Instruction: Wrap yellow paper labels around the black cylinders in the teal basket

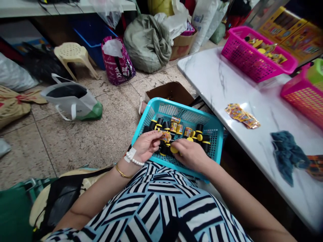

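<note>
My left hand (146, 144), wearing a pearl bracelet, pinches a small orange printed label (166, 135) between thumb and fingertips. Close beside it, my right hand (189, 153) has its fingers curled around a small black canister with a yellow cap (173, 150); much of it is hidden by the fingers. Both hands are over a turquoise plastic basket (176, 107) resting on my lap. Inside lie several black canisters with yellow caps (206, 143), and several more wrapped in orange printed sleeves (173, 126).
To the right, a white marble-patterned table (214, 80) carries a pile of orange labels (242, 116), a blue cloth (287, 154) and a pink basket (252, 62) of yellow pieces. An open cardboard box (169, 89) stands beyond my basket. Bags and a stool (72, 52) occupy the floor at left.
</note>
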{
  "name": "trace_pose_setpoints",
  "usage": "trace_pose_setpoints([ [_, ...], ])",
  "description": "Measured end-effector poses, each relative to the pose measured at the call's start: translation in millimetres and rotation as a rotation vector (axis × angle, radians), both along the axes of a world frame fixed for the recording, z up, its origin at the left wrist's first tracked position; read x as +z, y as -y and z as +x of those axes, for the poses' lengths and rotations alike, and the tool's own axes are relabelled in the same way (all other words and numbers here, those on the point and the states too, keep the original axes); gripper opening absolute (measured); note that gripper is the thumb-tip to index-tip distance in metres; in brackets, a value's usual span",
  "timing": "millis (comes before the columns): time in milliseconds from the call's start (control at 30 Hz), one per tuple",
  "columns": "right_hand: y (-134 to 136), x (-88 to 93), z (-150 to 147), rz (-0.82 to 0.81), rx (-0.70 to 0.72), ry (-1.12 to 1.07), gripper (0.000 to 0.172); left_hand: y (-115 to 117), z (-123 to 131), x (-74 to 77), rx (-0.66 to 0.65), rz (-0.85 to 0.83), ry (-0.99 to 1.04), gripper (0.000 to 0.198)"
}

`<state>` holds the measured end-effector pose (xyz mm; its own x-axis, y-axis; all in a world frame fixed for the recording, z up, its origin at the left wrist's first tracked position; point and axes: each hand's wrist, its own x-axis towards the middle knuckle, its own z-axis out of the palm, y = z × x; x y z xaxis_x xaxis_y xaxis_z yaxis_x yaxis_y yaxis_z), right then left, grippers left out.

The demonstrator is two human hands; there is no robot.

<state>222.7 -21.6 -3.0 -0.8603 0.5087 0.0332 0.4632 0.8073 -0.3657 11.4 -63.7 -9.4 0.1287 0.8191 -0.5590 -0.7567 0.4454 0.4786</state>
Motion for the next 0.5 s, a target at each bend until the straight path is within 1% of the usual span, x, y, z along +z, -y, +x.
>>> trace_pose_setpoints([
  [33, 1, 0.7, 4, -0.108, -0.123, -0.165, 0.027, -1, 1, -0.4, 0.012, -0.008, 0.001, 0.014],
  [100, 5, 1.5, 8, -0.383, -0.372, -0.499, 0.040, -2, 4, -0.7, 0.023, -0.026, -0.002, 0.014],
  [167, 11, 0.5, 6, -0.652, -0.556, -0.763, 0.039, -2, 8, -0.5, 0.008, -0.035, -0.003, 0.014],
  [233, 16, -2.3, -1, -0.831, -0.654, -0.919, 0.035, -2, 13, 0.2, -0.020, -0.025, 0.010, 0.014],
  [300, 18, -5.5, -9, -0.910, -0.704, -0.977, 0.033, -1, 17, 0.6, -0.033, -0.010, 0.043, 0.013],
  [367, 19, -7.1, -14, -0.921, -0.732, -0.987, 0.032, 0, 18, -0.4, -0.039, -0.003, 0.091, 0.014],
  [500, 18, -2.5, -18, -0.812, -0.799, -0.988, 0.026, 0, 17, -5.2, -0.028, -0.024, 0.171, 0.013],
])
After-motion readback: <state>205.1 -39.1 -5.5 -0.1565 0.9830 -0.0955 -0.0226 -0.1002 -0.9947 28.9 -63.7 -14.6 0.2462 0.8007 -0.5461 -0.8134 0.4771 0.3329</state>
